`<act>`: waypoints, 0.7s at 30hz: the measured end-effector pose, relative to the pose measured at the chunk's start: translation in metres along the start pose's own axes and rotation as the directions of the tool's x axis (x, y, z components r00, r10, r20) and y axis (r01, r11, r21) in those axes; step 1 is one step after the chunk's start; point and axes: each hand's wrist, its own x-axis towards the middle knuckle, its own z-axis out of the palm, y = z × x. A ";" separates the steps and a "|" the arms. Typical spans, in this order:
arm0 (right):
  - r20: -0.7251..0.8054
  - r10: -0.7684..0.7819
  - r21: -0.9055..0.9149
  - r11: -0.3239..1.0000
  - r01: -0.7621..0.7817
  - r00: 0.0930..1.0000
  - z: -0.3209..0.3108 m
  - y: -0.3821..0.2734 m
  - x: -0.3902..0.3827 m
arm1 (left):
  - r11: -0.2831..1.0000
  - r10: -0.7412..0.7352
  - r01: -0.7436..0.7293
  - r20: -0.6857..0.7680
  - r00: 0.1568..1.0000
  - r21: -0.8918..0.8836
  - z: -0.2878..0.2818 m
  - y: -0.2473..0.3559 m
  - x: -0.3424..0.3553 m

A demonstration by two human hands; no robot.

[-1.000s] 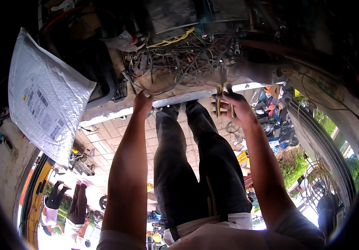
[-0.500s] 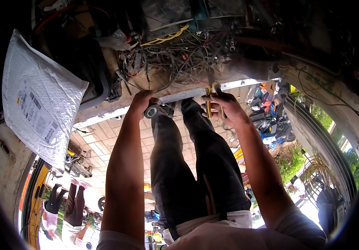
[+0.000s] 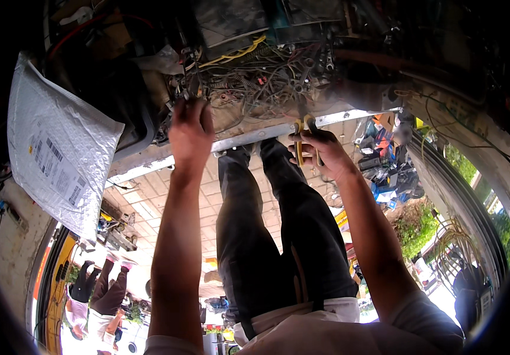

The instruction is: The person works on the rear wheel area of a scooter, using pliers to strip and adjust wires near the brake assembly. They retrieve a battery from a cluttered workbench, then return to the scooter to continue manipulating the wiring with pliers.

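My right hand (image 3: 320, 151) is closed around the yellow-handled pliers (image 3: 300, 135) at the front edge of the workbench (image 3: 255, 135). The dark jaws of the pliers point away over the bench. My left hand (image 3: 191, 127) is at the left end of a heap of tangled wires (image 3: 255, 86), its knuckles up and fingers curled down. Those fingertips are dark and partly hidden, so whether they hold anything does not show.
A silvery padded mailer (image 3: 63, 148) lies on the left beside a black case (image 3: 134, 124). Yellow cable (image 3: 237, 54) runs across the heap. Various items (image 3: 382, 160) are piled on the ground at right. Two people (image 3: 98, 296) stand at the lower left.
My left hand has moved forward from the bench edge to the wire heap. The dark tape roll it held is out of sight. My right hand stays nearly still with the pliers.
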 end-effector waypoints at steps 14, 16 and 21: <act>-0.051 -0.037 -0.323 0.946 0.019 0.998 0.015 0.016 0.019 | 0.822 -0.359 0.141 0.310 0.880 0.552 0.019 -0.040 0.016; -0.014 -0.064 -0.538 0.841 0.047 0.998 0.016 0.022 0.030 | 0.850 -0.293 0.094 0.318 0.902 0.519 0.004 -0.029 0.007; 0.033 -0.233 -0.932 0.345 0.114 0.972 0.038 0.024 0.071 | 0.860 -0.394 0.141 0.462 0.795 0.491 -0.036 0.021 -0.006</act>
